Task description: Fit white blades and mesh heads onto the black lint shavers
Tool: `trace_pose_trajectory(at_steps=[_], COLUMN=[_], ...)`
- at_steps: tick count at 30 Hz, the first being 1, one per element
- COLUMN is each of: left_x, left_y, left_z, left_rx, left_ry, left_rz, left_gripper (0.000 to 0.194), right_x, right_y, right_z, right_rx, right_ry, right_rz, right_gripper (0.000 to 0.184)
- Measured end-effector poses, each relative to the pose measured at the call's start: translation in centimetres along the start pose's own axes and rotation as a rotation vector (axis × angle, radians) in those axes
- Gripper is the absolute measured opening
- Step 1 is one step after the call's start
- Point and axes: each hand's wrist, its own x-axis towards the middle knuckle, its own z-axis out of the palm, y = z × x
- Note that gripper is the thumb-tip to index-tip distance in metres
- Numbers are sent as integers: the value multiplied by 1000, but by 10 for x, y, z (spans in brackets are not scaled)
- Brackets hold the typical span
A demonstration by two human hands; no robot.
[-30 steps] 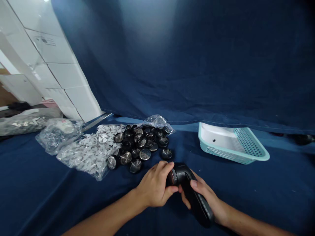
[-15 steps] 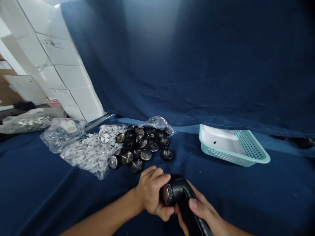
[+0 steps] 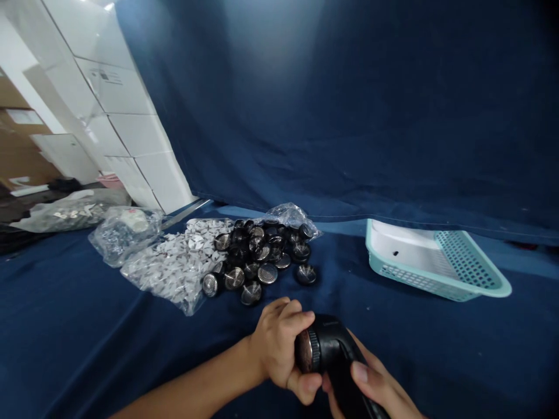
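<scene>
A black angled handheld device (image 3: 334, 340) with a ribbed collar sits between my hands, low in the middle of the view. Its round head (image 3: 304, 352) has a brownish, rough-looking face turned left. My left hand (image 3: 279, 343) grips this head, fingers over the top and thumb below. My right hand (image 3: 382, 387) is wrapped round the handle, whose lower end runs out of the picture. Just beyond my left hand lies a pile of black round heads (image 3: 252, 293) with perforated metal faces. The nearest ones do not touch my fingers.
Left of the pile, small grey-white parts (image 3: 174, 267) lie on a clear plastic bag. A turquoise basket (image 3: 437, 285) with a white lining and a tiny black piece stands at the right. More bags (image 3: 126, 227) and white boxes (image 3: 140, 134) are on the left. Blue cloth (image 3: 332, 116) hangs behind.
My hands and the device have moved down and nearer. The brown face of the head shows more now. The view has turned slightly left; both hands keep their hold.
</scene>
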Motion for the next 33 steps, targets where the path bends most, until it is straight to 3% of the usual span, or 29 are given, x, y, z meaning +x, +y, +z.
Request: trace_pose_trajectory(at_steps=[3,6,9,12,16,20,23,26,28,31,33], left_x=[1,4,10,16,26,31,28,23,23,30,34], left_y=[9,20,29,31,25,17,12,9,9,11,12], left_z=[1,2,0,-2,0,5,7,8,7,1,-4], left_rx=[-46,-241,-417,-497,-889,-1253,-1414,-1408,-1303,-1140,-1101], left_ry=[23,-4,-44,-72,-159,-226,-420,-625,-673,-605,-489], left_rz=[-185,-449,-675,-954,-1380,-1560,-1740,-1838,-1826,-1761,-1672], left_gripper=[59,47,39,43,50,52,60,71,83,99,88], right_x=[-2,2,8,13,17,23,27,28,29,31,32], right_y=[-2,-5,-9,-18,-38,-47,-46,-45,-44,-44,-44], right_z=[-3,-4,-4,-6,-17,-34,-45,-51,-52,-53,-52], right_rx=[-102,-167,-385,-649,-938,-1339,-1603,-1702,-1673,-1510,-1363], right_ry=[43,-4,30,87,134,90,4,-91,-101,-14,50], right_rz=[-58,-121,-291,-353,-408,-632,-807,-868,-831,-663,-541], right_gripper=[70,71,72,77,72,74,82,84,82,78,76])
